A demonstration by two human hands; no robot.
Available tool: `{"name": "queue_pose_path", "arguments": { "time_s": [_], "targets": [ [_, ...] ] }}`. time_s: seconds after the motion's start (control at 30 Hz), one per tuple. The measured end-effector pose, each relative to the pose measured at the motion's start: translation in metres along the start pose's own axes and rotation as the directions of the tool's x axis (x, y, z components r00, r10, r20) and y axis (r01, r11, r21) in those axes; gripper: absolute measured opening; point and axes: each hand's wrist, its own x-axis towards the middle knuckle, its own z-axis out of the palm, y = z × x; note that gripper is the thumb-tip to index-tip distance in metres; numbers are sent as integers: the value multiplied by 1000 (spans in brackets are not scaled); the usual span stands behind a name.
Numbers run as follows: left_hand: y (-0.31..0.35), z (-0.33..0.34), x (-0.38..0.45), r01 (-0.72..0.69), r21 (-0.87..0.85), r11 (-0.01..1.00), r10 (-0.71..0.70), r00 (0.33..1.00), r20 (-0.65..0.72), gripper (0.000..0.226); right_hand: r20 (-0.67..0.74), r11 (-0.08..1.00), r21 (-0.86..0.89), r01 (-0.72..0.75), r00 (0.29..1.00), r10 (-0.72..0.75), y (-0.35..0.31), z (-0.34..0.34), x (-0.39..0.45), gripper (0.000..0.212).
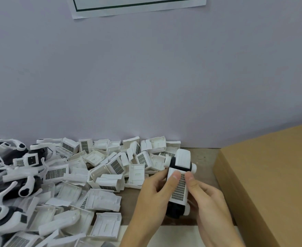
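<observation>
A white plastic assembly (179, 182) with a dark grille panel and black inner parts is held upright above the table's front edge. My left hand (152, 198) grips its left side, thumb pressed on the grille panel. My right hand (207, 202) grips its right side, thumb on the panel's right edge. A second white cover piece (182, 160) sits at the top of the assembly, over a black cylinder with white ends.
A heap of loose white covers and grille pieces (100, 166) spreads over the brown table (128, 202) to the left. Black-and-white parts with curved handles (7, 175) pile at far left. A cardboard box (271, 175) stands at right. A grey wall rises behind.
</observation>
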Motion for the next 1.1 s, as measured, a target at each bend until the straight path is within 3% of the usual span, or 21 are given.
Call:
{"name": "queue_pose_path", "arguments": {
  "time_s": [0.3,0.43,0.53,0.6,0.83,1.1],
  "targets": [
    [0,5,1,-26,16,1000,27,999,-42,37,-94,994,-73,86,991,-93,-2,4,-3,32],
    [-2,5,3,74,-70,995,-81,993,-90,42,-34,998,-55,38,999,-40,0,7,-2,30],
    [-5,0,4,132,-156,979,-149,983,-105,35,33,996,-76,36,999,-34,1,9,-3,41],
    [-5,-2,3,153,-170,974,-168,983,-78,23,-1,991,-106,80,997,-80,1,9,-3,39],
    [-5,-5,2,74,-53,996,-73,997,30,28,-33,956,-212,202,976,-213,-4,7,-7,22],
    [-12,-5,5,171,-196,965,-167,985,39,34,-40,980,-122,158,986,-164,-1,7,-3,20]
  ]
}}
